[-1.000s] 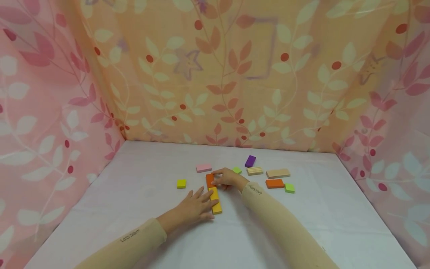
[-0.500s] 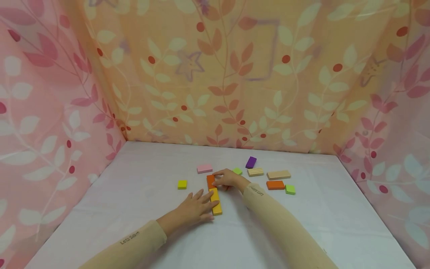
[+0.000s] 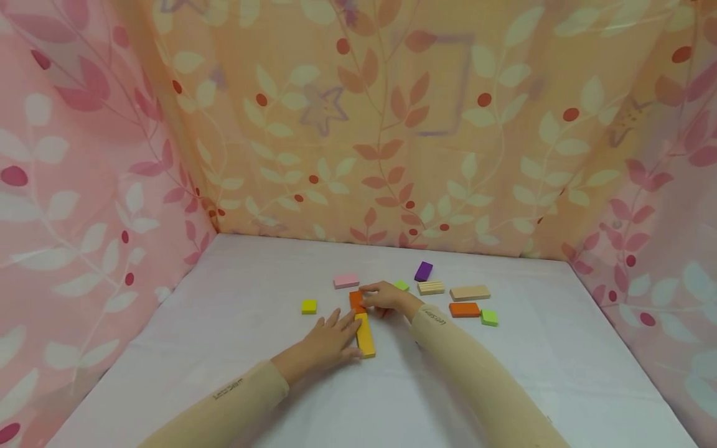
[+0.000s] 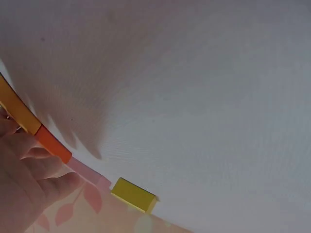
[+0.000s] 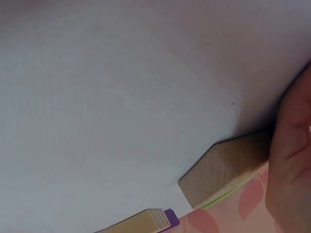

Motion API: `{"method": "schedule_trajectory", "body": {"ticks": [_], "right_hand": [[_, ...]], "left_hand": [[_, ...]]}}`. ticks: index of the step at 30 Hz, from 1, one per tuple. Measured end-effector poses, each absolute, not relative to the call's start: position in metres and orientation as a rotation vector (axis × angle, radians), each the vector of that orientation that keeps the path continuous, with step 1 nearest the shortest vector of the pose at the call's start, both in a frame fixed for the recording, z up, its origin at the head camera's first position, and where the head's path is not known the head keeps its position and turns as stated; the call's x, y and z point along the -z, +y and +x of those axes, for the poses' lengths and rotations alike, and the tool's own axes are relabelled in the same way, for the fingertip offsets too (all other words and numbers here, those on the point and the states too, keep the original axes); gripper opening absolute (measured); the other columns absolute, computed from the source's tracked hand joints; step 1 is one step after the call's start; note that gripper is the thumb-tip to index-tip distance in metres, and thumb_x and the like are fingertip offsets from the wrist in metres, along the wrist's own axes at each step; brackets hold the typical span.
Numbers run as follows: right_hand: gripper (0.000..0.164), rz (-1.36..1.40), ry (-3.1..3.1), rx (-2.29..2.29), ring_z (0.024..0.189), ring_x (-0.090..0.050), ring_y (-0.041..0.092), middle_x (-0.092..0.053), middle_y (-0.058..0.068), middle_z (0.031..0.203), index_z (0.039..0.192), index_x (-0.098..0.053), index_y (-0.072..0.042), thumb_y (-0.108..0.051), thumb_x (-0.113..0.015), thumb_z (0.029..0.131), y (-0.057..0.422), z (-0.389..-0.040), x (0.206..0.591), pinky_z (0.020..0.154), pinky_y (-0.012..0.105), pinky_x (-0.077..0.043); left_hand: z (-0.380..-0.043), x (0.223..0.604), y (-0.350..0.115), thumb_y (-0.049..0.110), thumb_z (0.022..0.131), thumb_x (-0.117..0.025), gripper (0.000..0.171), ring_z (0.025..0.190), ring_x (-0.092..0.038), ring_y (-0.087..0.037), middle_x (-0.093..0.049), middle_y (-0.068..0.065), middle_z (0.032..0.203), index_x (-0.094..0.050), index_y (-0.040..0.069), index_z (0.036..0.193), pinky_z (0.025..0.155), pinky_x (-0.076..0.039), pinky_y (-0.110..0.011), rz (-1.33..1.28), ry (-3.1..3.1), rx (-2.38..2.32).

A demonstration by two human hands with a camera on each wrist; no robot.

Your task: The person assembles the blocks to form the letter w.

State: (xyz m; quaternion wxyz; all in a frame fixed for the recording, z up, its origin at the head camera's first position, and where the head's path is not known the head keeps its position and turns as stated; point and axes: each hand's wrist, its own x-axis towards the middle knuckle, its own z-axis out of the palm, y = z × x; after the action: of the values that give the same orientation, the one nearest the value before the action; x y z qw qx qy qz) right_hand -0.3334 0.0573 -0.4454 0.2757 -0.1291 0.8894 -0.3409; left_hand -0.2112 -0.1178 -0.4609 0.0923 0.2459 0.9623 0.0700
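An orange block (image 3: 356,302) and a long yellow block (image 3: 365,336) lie end to end in a line on the white table. My right hand (image 3: 389,297) holds the orange block with index finger and thumb at its right side. Along the yellow block's left edge lies my left hand (image 3: 329,341), fingers spread and fairly straight, their tips at the block. The left wrist view shows that hand (image 4: 24,179) beside the line of blocks. A plain wooden block (image 5: 223,167) with a slanted end appears close to my right palm (image 5: 294,150) in the right wrist view.
A pink block (image 3: 346,282) and a small yellow block (image 3: 309,307) lie farther left. To the right are a purple block (image 3: 423,271), ridged wooden block (image 3: 431,287), plain wooden block (image 3: 470,293), second orange block (image 3: 464,310) and green blocks (image 3: 490,318). Patterned cloth walls (image 3: 358,137) enclose the table.
My left fingers have drawn from the top of the yellow block to its left edge. The right hand stays at the orange block. The head view has shifted slightly.
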Motion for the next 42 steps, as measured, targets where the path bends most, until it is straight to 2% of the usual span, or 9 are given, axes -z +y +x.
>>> {"method": "schedule_trajectory", "body": {"ticks": [11,17,25,31,38,42], "right_hand": [[0.051,-0.342,2.38,0.937,0.05,-0.046,0.012,-0.05,0.002,0.062,0.142,-0.052,-0.019,-0.029,-0.066,0.094,0.058,-0.334,0.446,0.05,0.021,-0.046],[0.051,-0.32,2.362,0.973,0.049,-0.045,0.012,-0.049,0.003,0.061,0.141,-0.053,-0.018,-0.026,-0.067,0.093,0.058,-0.334,0.447,0.05,0.021,-0.047],[0.051,-0.323,2.356,0.997,0.049,-0.046,0.012,-0.049,0.002,0.059,0.141,-0.054,-0.017,-0.025,-0.068,0.092,0.058,-0.337,0.45,0.05,0.022,-0.047],[0.052,-0.333,2.361,0.987,0.049,-0.046,0.012,-0.049,0.002,0.06,0.141,-0.054,-0.017,-0.026,-0.068,0.092,0.058,-0.339,0.45,0.05,0.022,-0.047],[0.055,-0.349,2.372,0.952,0.051,-0.046,0.013,-0.049,0.002,0.062,0.143,-0.051,-0.017,-0.028,-0.068,0.092,0.057,-0.336,0.445,0.051,0.022,-0.047],[0.052,-0.355,2.384,0.988,0.048,-0.04,0.014,-0.045,0.002,0.062,0.14,-0.054,-0.016,-0.025,-0.069,0.091,0.054,-0.337,0.433,0.046,0.022,-0.04]], "left_hand": [[-0.216,0.457,-0.117,0.058,0.096,-0.045,0.073,0.143,-0.024,-0.037,-0.034,-0.007,0.156,-0.042,0.007,0.148,0.107,-0.026,-0.062,0.697,2.861,-0.226],[-0.206,0.452,-0.11,0.056,0.096,-0.048,0.068,0.143,-0.023,-0.038,-0.034,-0.011,0.155,-0.045,0.01,0.146,0.106,-0.028,-0.063,0.773,2.881,-0.151],[-0.193,0.45,-0.1,0.056,0.096,-0.046,0.062,0.142,-0.029,-0.032,-0.043,-0.004,0.15,-0.05,0.015,0.143,0.107,-0.029,-0.061,0.847,2.912,-0.021],[-0.193,0.451,-0.101,0.055,0.096,-0.048,0.063,0.142,-0.028,-0.033,-0.042,-0.005,0.151,-0.049,0.015,0.143,0.106,-0.03,-0.061,0.838,2.914,-0.051],[-0.188,0.454,-0.104,0.056,0.096,-0.047,0.069,0.144,-0.024,-0.033,-0.032,-0.009,0.156,-0.042,0.012,0.148,0.107,-0.029,-0.06,0.85,2.886,-0.098],[-0.182,0.45,-0.105,0.057,0.094,-0.05,0.07,0.143,-0.026,-0.033,-0.035,-0.01,0.155,-0.043,0.011,0.147,0.107,-0.03,-0.059,0.845,2.887,-0.094]]}}
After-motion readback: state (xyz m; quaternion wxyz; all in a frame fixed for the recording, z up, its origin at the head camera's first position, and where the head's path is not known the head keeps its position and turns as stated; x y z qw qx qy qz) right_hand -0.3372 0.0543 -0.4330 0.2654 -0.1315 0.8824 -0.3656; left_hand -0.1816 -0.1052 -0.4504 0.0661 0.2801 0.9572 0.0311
